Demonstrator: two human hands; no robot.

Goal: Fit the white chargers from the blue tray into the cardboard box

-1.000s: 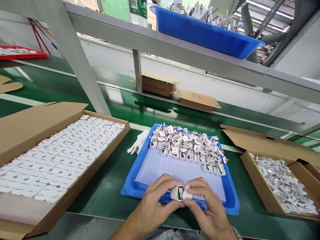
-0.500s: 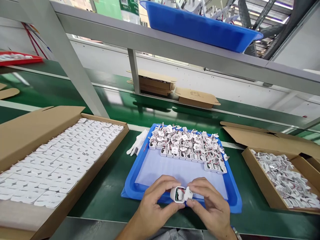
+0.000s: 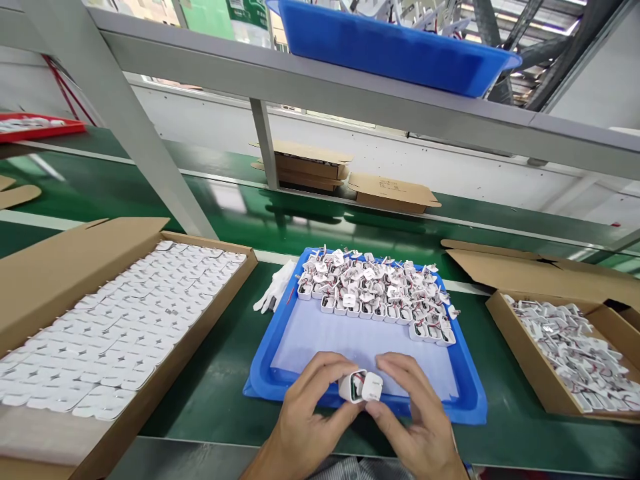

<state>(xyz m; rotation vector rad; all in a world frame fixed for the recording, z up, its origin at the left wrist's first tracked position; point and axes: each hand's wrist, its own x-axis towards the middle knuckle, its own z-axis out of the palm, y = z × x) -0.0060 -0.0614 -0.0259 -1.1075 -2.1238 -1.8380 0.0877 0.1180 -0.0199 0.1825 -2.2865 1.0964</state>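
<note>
Between the fingers and thumb of my left hand (image 3: 315,403) is a small white plastic charger housing (image 3: 351,387), its open end showing a green circuit board and wires. A white square cover (image 3: 372,387) with plug pins not visible sits tilted at that open end. My right hand (image 3: 417,413) has its thumb against the cover's lower edge, while its index finger is spread apart above it. Both hands are over the front rim of a blue tray (image 3: 260,373). Rows of similar white housings (image 3: 375,287) with loose covers and red and black wires fill the tray's far half.
Left stands a cardboard box (image 3: 200,333) of flat white parts; right, another box (image 3: 530,373) of wired white pieces. A white glove (image 3: 276,287) lies beside the tray. Overhead, a shelf beam (image 3: 320,87) bears another blue tray (image 3: 390,50). Cartons (image 3: 395,190) sit farther back.
The cover has turned so its flat face shows toward me. My right index finger has lifted away from it, while my left hand keeps hold of the housing. The view has shifted slightly.
</note>
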